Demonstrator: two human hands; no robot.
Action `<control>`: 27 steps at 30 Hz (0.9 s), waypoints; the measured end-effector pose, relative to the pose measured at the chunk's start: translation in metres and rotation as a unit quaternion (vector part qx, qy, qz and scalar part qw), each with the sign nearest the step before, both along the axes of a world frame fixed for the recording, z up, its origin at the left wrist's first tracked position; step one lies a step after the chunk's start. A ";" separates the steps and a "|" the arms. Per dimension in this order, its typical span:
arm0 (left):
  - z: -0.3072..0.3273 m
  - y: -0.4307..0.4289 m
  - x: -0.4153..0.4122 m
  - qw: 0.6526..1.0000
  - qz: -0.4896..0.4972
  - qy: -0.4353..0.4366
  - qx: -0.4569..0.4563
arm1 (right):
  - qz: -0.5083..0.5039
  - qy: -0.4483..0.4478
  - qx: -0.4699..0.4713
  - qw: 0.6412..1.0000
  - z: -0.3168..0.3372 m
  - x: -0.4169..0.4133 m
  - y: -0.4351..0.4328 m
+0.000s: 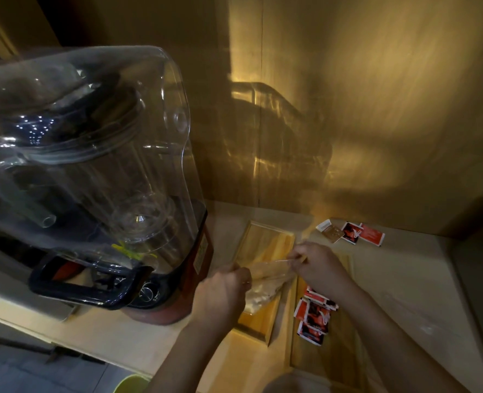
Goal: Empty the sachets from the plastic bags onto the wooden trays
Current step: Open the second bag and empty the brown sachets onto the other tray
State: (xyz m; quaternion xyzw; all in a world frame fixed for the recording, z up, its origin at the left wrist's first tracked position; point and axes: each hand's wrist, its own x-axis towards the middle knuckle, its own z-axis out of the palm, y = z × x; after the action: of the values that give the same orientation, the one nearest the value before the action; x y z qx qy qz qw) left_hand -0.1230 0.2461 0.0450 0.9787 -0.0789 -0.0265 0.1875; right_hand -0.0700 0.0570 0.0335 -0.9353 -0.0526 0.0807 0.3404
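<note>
Both my hands, left (223,290) and right (318,265), pinch the bag (265,282) over the tray (265,245), red sachets (314,313) beside.

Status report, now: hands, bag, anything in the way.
Left hand and right hand both gripping clear plastic bag over wooden tray. Pale sachets still inside. Blender close on the left, not blocking.

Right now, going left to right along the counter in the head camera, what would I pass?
Blender → left hand → plastic bag held over a wooden tray → right hand → red sachets by the wall.
</note>
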 end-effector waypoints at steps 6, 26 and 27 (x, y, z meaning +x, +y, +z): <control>0.025 0.031 0.013 0.988 -0.025 0.051 -0.146 | 0.027 0.065 0.159 0.985 0.018 0.003 -0.009; -0.051 0.024 0.079 0.890 0.255 0.128 -0.356 | -0.231 0.212 0.346 0.884 -0.047 0.054 0.031; -0.053 0.021 0.076 0.892 0.255 0.122 -0.353 | -0.228 0.199 0.339 0.891 -0.053 0.053 0.032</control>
State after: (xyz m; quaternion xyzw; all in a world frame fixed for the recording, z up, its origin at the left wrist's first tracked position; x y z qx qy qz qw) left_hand -0.0469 0.2667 -0.0076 0.8240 0.1922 -0.0671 0.5288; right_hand -0.0173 0.0891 -0.0191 -0.7138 0.2073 0.1630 0.6488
